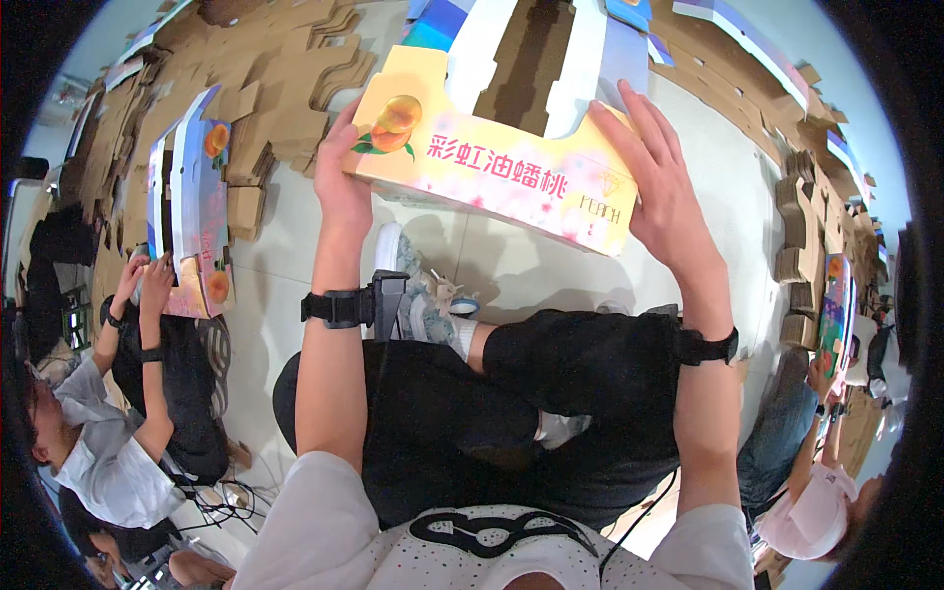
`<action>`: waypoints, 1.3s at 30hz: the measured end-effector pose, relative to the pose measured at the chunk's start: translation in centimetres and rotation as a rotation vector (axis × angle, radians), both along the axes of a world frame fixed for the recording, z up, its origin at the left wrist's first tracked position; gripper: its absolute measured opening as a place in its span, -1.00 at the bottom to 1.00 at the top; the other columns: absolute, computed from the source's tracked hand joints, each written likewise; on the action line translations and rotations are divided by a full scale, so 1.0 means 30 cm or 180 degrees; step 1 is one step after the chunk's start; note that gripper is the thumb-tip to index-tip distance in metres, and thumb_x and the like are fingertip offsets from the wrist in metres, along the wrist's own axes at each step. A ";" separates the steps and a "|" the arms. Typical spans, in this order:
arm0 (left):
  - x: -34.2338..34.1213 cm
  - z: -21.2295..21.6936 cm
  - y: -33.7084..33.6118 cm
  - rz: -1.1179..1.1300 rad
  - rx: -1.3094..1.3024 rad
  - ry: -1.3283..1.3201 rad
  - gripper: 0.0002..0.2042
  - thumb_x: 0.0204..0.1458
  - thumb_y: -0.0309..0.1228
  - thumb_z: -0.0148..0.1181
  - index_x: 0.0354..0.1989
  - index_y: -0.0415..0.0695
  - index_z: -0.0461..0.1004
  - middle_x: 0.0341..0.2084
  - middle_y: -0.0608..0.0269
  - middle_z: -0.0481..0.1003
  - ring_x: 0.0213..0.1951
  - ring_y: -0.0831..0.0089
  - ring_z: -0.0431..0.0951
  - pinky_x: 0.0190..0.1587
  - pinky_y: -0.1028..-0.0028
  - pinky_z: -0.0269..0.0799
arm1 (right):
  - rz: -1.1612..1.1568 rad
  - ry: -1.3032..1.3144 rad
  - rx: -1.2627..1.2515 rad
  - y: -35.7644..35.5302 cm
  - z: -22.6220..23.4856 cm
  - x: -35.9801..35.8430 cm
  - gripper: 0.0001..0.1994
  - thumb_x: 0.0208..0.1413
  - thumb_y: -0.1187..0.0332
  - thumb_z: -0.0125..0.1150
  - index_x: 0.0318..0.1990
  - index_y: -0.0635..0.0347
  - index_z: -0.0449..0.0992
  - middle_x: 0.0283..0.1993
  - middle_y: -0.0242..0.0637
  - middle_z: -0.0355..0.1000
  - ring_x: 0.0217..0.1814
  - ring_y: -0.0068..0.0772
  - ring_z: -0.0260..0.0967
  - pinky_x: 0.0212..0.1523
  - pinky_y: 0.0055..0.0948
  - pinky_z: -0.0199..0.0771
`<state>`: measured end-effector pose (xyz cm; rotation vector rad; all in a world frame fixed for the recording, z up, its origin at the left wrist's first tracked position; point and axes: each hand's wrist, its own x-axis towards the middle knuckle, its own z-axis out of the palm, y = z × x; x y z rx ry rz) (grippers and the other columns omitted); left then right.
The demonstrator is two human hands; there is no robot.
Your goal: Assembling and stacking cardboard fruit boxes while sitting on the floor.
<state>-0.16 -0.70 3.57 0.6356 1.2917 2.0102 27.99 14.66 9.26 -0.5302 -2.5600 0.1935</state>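
Fruit box (492, 162) of printed cardboard, held up between both hands above the person's crossed legs.

Nearest, the left hand (342, 177) clasps the box's left end, fingers curled round it; the right hand (657, 182) presses its right end with fingers spread flat. Beyond lie stacks of flat cardboard blanks (275, 69) on the floor, and a co-worker's hands (147, 280) at left grip another box (197, 216).

Yellow-pink fruit carton (492, 162) centre; similar carton (197, 216) left.
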 end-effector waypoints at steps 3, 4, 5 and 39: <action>0.001 -0.019 -0.010 -0.0017 -0.0039 0.0202 -0.41 0.14 -0.11 -0.02 0.22 -0.34 0.29 0.10 0.04 0.43 0.16 0.23 0.43 0.23 0.30 0.29 | 0.0082 -0.0308 0.0349 -0.014 0.035 0.017 -0.29 -0.18 0.44 0.41 0.25 -0.15 0.38 0.34 -0.21 0.23 0.33 -0.03 0.18 0.37 -0.03 0.11; 0.006 -0.013 -0.014 -0.0023 -0.0031 0.0210 -0.41 0.14 -0.11 -0.02 0.22 -0.34 0.29 0.10 0.04 0.43 0.16 0.23 0.43 0.23 0.30 0.29 | 0.0075 -0.0301 0.0356 -0.018 0.045 0.017 -0.29 -0.18 0.44 0.41 0.25 -0.15 0.38 0.34 -0.21 0.23 0.33 -0.03 0.18 0.37 -0.03 0.11; 0.011 -0.002 -0.019 0.0121 -0.0119 0.0169 -0.43 0.17 -0.10 -0.05 0.21 -0.32 0.30 0.09 0.05 0.43 0.16 0.25 0.43 0.23 0.30 0.29 | 0.0115 -0.0308 0.0383 -0.021 0.053 0.016 -0.30 -0.24 0.39 0.46 0.20 -0.14 0.42 0.19 -0.24 0.30 0.21 -0.05 0.24 0.33 -0.02 0.13; 0.130 -0.099 0.059 0.0259 -0.2308 0.4642 -0.37 0.24 -0.05 -0.13 0.33 -0.30 0.16 0.35 -0.21 0.11 0.34 -0.22 0.09 0.28 -0.01 0.09 | -0.0265 0.0247 0.0061 -0.022 0.011 0.014 -0.05 -0.44 -0.04 0.63 0.10 0.24 0.22 0.23 -0.03 0.31 0.21 0.06 0.28 0.26 -0.03 0.20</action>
